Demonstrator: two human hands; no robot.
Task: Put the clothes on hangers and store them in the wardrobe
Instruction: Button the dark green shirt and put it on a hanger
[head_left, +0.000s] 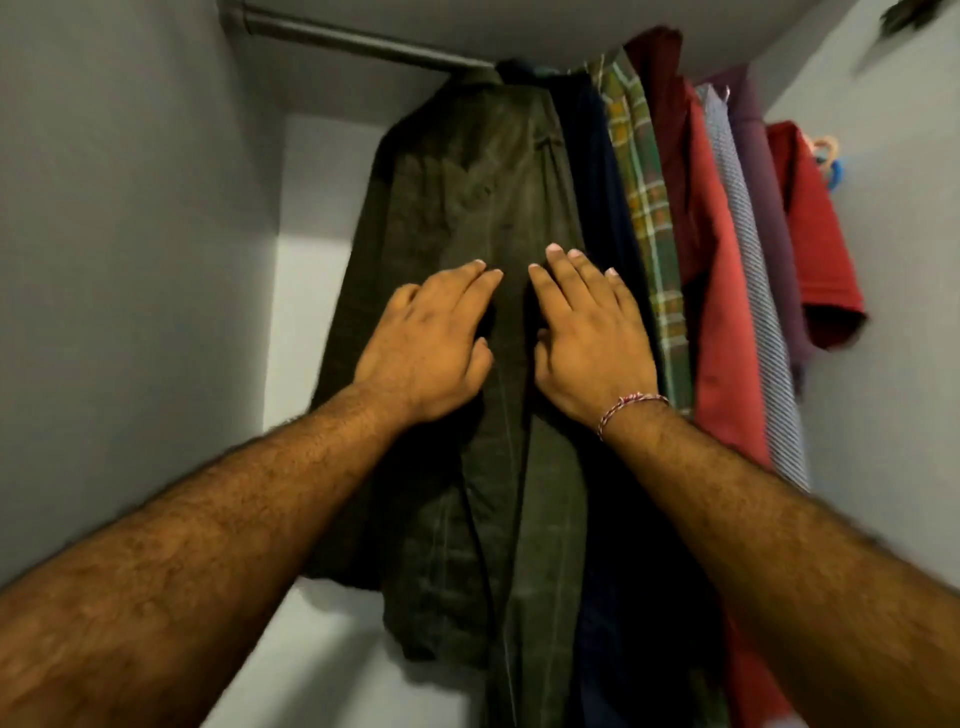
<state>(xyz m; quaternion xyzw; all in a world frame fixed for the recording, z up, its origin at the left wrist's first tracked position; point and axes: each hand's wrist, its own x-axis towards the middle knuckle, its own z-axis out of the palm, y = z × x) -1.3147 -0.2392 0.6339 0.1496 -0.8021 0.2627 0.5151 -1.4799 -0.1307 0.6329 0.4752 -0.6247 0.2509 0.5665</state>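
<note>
Hands lie flat with fingers straight, left hand (423, 343) and right hand (589, 338) pressing the dark green shirt (483, 208) that hangs from the rail (358, 44) at twelve o'clock, likely smoothing it; next probably calls for fetching another garment.

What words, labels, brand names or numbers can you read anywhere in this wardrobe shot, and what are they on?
None: no readable text shows on the dark green shirt, the other hanging clothes, the rail or the wardrobe walls.
</note>
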